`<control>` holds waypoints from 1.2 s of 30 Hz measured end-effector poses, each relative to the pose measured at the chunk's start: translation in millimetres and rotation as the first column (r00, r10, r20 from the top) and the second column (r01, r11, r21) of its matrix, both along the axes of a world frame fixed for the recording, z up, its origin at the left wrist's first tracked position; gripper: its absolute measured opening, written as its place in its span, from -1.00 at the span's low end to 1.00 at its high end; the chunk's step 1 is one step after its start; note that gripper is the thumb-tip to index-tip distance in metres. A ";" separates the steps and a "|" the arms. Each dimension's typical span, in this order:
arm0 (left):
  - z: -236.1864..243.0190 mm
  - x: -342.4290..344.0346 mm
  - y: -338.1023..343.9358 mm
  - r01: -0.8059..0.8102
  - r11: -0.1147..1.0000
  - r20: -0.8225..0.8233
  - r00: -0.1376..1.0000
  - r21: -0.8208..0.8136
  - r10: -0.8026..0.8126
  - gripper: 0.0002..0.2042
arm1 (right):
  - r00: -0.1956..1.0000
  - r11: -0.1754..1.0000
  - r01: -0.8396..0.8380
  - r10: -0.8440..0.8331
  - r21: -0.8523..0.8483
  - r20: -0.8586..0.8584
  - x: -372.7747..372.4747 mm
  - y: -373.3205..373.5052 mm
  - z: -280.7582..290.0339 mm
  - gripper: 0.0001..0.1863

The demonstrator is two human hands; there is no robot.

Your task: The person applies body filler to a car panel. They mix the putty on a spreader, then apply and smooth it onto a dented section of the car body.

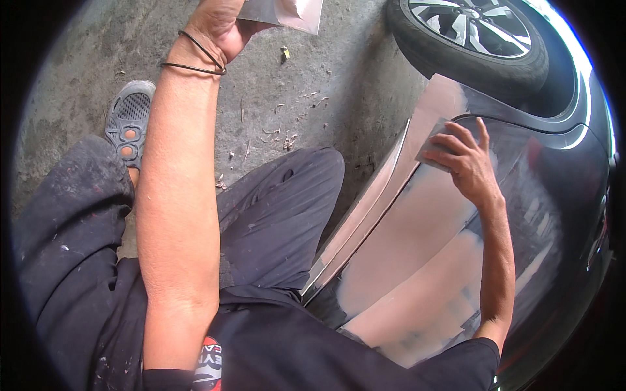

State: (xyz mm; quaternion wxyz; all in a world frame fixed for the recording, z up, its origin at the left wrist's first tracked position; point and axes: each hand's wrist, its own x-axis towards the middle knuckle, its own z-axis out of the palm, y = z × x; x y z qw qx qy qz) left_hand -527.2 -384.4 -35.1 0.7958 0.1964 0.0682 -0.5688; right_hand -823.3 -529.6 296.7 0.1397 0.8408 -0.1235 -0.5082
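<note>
At the top edge, my left hand [225, 27] is closed on a flat, pale plate [301, 14] with a smear of pinkish-grey paste on it; the frame cuts off part of the hand and plate. Over on the right, my right hand [468, 163] holds a thin, flat grey spreader [430, 144], its fingers spread across the back. The spreader lies against the dark car's body, where the door's edge meets the wheel arch. Pinkish-beige filler [411, 225] covers much of the door [544, 195] and the sill [365, 225] below it.
Past my right hand stands the car's wheel [473, 39] with its black tyre. Rough concrete floor [352, 72] lies between me and the car, with scattered debris [283, 138] and a small yellowish scrap [285, 53]. My bent knee [319, 169] is close to the sill.
</note>
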 end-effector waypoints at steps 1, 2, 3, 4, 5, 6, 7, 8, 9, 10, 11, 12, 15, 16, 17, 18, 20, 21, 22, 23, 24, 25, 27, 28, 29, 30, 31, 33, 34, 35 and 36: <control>-1.7 -0.4 -1.7 -0.007 1.000 -0.001 1.000 0.021 0.007 -0.71 | 1.000 1.000 0.021 -0.021 0.011 -0.012 -4.1 -0.2 -5.3 -0.34; -3.0 -1.8 -2.1 -0.006 1.000 -0.002 1.000 0.021 0.006 -0.71 | 1.000 1.000 0.022 -0.022 0.012 -0.012 -6.7 -1.3 -8.9 -0.34; -3.9 -3.9 -1.6 0.000 1.000 -0.002 1.000 0.024 0.000 -0.71 | 0.999 0.999 0.036 -0.035 0.021 -0.032 -8.4 -2.9 -12.4 -0.37; -4.7 -5.8 -1.1 0.006 1.000 0.000 1.000 0.028 -0.006 -0.71 | 0.998 0.998 0.051 -0.049 0.032 -0.051 -10.1 -5.0 -16.1 -0.40; -5.1 -7.2 -1.3 0.007 1.000 0.000 1.000 0.030 -0.007 -0.71 | 0.998 0.998 0.051 -0.050 0.035 -0.050 -11.6 -7.2 -19.9 -0.40; -5.3 -8.7 -1.7 -0.002 1.000 -0.001 1.000 0.005 0.002 -0.71 | 0.998 0.998 0.039 -0.037 0.045 -0.052 -12.6 -9.6 -23.8 -0.41; -2.9 -9.0 -2.2 -0.011 1.000 -0.003 1.000 -0.021 0.011 -0.71 | 0.998 0.998 0.026 -0.023 0.054 -0.053 -13.0 -12.1 -27.7 -0.43; -0.4 -9.6 -2.3 -0.010 1.000 -0.001 1.000 -0.021 0.010 -0.71 | 0.998 0.998 0.027 -0.024 0.055 -0.051 -12.8 -14.2 -31.1 -0.43; 2.2 -10.8 -1.9 0.001 1.000 0.004 1.000 -0.011 -0.001 -0.70 | 0.997 0.998 0.031 -0.027 0.063 -0.071 -12.4 -16.1 -34.1 -0.43; 4.6 -10.7 -1.9 0.013 1.000 0.010 1.000 -0.003 -0.013 -0.69 | 0.995 0.997 0.037 -0.030 0.069 -0.091 -11.9 -17.4 -36.1 -0.42; 5.1 -10.6 -2.4 0.014 1.000 0.011 1.000 -0.005 -0.014 -0.69 | 0.996 0.997 0.037 -0.031 0.067 -0.089 -14.1 -19.2 -37.0 -0.42; 5.7 -11.1 -2.8 0.031 0.999 -0.002 1.000 -0.018 -0.031 -0.69 | 0.994 0.996 0.057 -0.051 0.062 -0.097 -18.1 -21.5 -37.0 -0.41; 2.8 -12.8 -2.4 0.043 0.998 0.010 0.999 -0.037 -0.042 -0.69 | 0.990 0.998 0.055 -0.051 0.019 -0.132 -8.8 -17.1 -33.4 -0.40; 4.2 -13.0 -3.2 0.042 0.998 0.029 0.999 -0.052 -0.040 -0.70 | 0.985 0.999 0.036 -0.040 -0.027 -0.165 -3.5 -14.9 -29.6 -0.41; 5.3 -13.4 -2.5 0.043 0.998 0.031 0.999 -0.053 -0.042 -0.70 | 0.986 0.999 0.038 -0.042 -0.028 -0.164 -1.5 -14.6 -28.3 -0.41; 6.1 -14.2 -0.7 0.039 0.997 0.052 0.998 -0.070 -0.035 -0.70 | 0.988 0.999 0.032 -0.034 -0.014 -0.148 -0.2 -14.6 -27.4 -0.42; 4.9 -14.4 -0.1 0.036 0.996 0.077 0.997 -0.086 -0.030 -0.71 | 0.996 0.999 0.019 -0.016 0.027 -0.089 5.9 -12.8 -27.4 -0.41; 0.5 -15.4 -0.8 0.052 0.997 0.051 0.997 -0.050 -0.049 -0.70 | 0.996 0.999 0.020 -0.018 0.029 -0.086 5.4 -13.3 -30.9 -0.41; 1.0 -16.2 -2.6 0.069 0.997 0.022 0.997 -0.020 -0.069 -0.70 | 0.998 0.997 0.038 -0.034 0.064 -0.055 3.7 -15.0 -33.9 -0.42; 1.7 -17.5 -4.0 0.073 0.997 0.023 0.997 -0.023 -0.072 -0.70 | 0.998 0.993 0.053 -0.051 0.101 -0.024 1.8 -15.5 -36.6 -0.42; 2.5 -19.4 -5.2 0.076 0.997 0.025 0.997 -0.026 -0.075 -0.69 | 0.998 0.994 0.056 -0.054 0.099 -0.022 0.2 -14.2 -39.0 -0.42; 3.8 -20.4 -6.5 0.077 0.997 0.027 0.997 -0.028 -0.077 -0.69 | 0.997 0.996 0.062 -0.059 0.065 -0.052 -0.8 -13.2 -42.0 -0.44; 4.2 -23.7 -9.3 0.056 0.998 0.014 0.998 -0.021 -0.055 -0.68 | 0.995 0.997 0.067 -0.065 0.031 -0.081 -5.0 -12.8 -45.4 -0.46; 3.7 -24.7 -8.8 0.032 0.999 0.001 0.999 -0.009 -0.032 -0.68 | 0.994 0.997 0.070 -0.068 0.024 -0.090 -7.9 -12.4 -48.1 -0.47; 3.0 -25.1 -8.2 0.033 0.999 0.004 0.999 -0.006 -0.033 -0.68 | 0.993 0.997 0.073 -0.071 0.018 -0.099 -9.8 -12.0 -50.6 -0.49; 2.3 -25.4 -7.4 0.039 0.999 0.000 0.999 0.006 -0.039 -0.68 | 0.993 0.997 0.074 -0.071 0.021 -0.095 -10.2 -11.5 -53.3 -0.49; 3.7 -25.1 -6.9 0.046 0.999 -0.006 0.999 0.015 -0.046 -0.67 | 0.992 0.997 0.072 -0.069 0.019 -0.104 -10.3 -10.7 -55.1 -0.50; 5.8 -23.2 -4.6 0.090 0.996 -0.001 0.996 -0.001 -0.090 -0.67 | 0.992 0.997 0.071 -0.068 0.017 -0.111 -12.2 -10.6 -58.5 -0.50; 6.6 -22.1 -3.8 0.133 0.991 0.002 0.991 -0.016 -0.133 -0.67 | 0.993 0.998 0.061 -0.059 0.021 -0.106 -14.2 -11.3 -61.1 -0.50; 6.7 -21.8 -4.1 0.134 0.991 0.004 0.991 -0.017 -0.134 -0.67 | 0.994 0.998 0.052 -0.049 0.024 -0.102 -15.5 -12.1 -63.0 -0.50; 7.2 -21.8 -4.6 0.138 0.990 0.028 0.990 -0.039 -0.137 -0.66 | 0.994 0.998 0.052 -0.049 0.023 -0.100 -16.3 -13.4 -63.6 -0.50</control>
